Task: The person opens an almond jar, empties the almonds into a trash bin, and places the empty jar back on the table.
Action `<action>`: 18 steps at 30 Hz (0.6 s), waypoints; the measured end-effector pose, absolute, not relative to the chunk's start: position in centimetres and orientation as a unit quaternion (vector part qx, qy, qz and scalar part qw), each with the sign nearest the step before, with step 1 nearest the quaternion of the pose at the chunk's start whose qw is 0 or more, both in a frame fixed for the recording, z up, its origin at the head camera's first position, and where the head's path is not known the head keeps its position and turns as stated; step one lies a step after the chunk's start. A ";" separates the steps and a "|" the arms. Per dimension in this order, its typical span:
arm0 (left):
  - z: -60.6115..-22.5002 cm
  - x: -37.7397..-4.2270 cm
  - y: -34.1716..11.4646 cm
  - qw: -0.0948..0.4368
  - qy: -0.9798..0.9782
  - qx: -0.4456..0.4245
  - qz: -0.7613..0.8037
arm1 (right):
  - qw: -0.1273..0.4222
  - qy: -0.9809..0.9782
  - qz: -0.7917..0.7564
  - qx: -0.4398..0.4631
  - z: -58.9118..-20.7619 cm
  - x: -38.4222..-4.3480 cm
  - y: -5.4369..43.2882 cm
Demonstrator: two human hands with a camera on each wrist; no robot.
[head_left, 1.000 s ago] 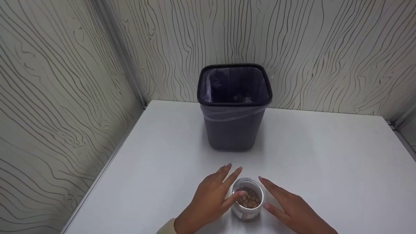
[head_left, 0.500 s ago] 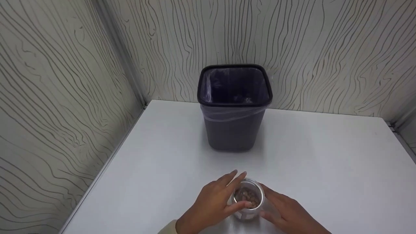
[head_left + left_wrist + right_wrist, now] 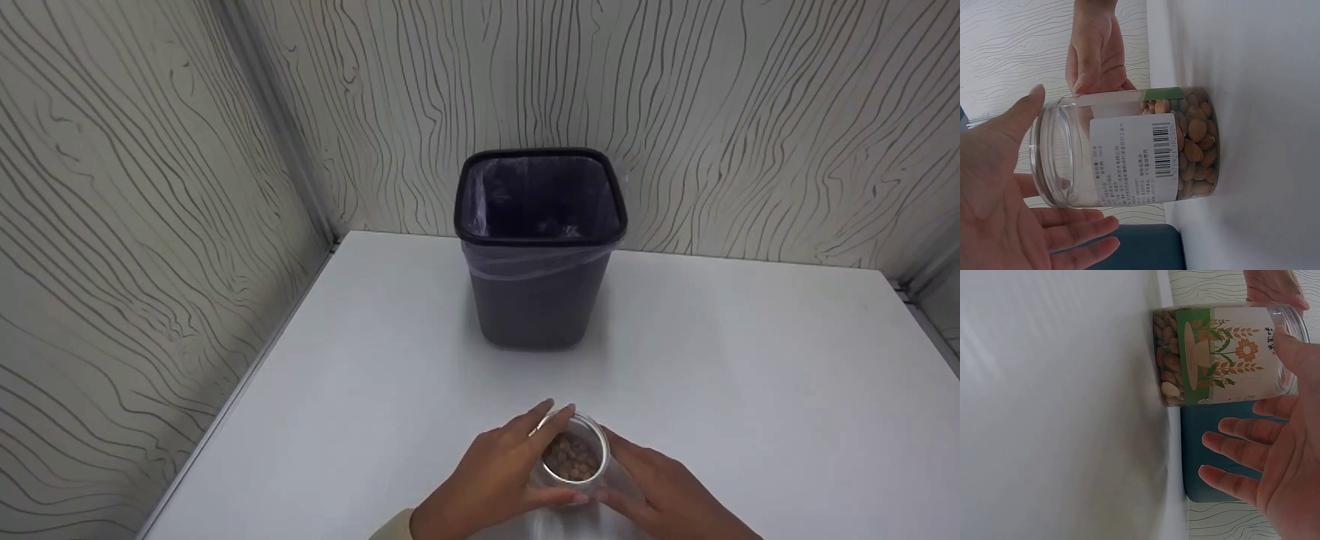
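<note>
Clear almond jar (image 3: 1084, 152) upright on the white table (image 3: 712, 337), a hand to either side of it. Landmark for all below: the jar.

Left hand (image 3: 495, 469): on the jar's left. Holds it by the neck, thumb along the near side of the rim, index finger round the far side. Remaining fingers reach past the jar, loosely spread, apart from the wall.

Right hand (image 3: 667, 491): on the jar's right, wide. Thumb lies at the neck, fingers extended and spaced out beyond the jar's far side. Whether the thumb presses, cannot tell.

Almonds (image 3: 1199, 143) fill the lower part of the jar; clear space above them. White paper label (image 3: 1134, 160) on one side of the jar, barcode and small print, too fine to read. Opposite face carries a printed design (image 3: 1230, 357): orange flower, wheat ears, green leaves, green band toward the base.

Wastebasket (image 3: 536, 307) beyond the jar, well apart from it, dark rim, translucent liner bag (image 3: 536, 262) folded over outside. Behind that, the pale wall panel (image 3: 675, 112) with dark wood-grain lines. Light sleeve cuff (image 3: 394, 525) at the left wrist, nearer than the jar.
</note>
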State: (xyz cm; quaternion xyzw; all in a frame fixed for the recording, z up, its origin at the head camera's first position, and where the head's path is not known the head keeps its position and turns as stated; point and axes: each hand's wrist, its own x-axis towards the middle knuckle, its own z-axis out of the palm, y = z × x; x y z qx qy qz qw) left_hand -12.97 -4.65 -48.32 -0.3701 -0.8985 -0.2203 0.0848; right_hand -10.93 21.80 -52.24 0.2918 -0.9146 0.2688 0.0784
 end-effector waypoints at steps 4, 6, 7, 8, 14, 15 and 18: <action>-48.6 -13.0 -4.6 0.084 -0.893 -0.375 -0.236 | 0.082 -0.914 0.268 0.294 -52.3 -10.9 21.7; -48.7 -13.0 -4.6 0.081 -0.889 -0.378 -0.246 | 0.083 -0.914 0.269 0.291 -52.4 -10.8 21.7; -48.7 -13.1 -4.6 0.080 -0.887 -0.379 -0.251 | 0.082 -0.914 0.271 0.289 -52.4 -10.7 21.6; -48.7 -13.1 -4.6 0.078 -0.885 -0.381 -0.256 | 0.078 -0.915 0.273 0.287 -52.4 -10.7 21.6; -48.7 -13.3 -4.5 0.052 -0.877 -0.385 -0.284 | 0.047 -0.919 0.285 0.266 -52.1 -10.4 21.5; -48.7 -13.3 -4.4 0.050 -0.875 -0.386 -0.288 | 0.042 -0.919 0.289 0.266 -52.1 -10.3 21.5; -48.7 -13.4 -4.4 0.052 -0.872 -0.387 -0.296 | 0.030 -0.913 0.304 0.270 -52.0 -10.3 21.6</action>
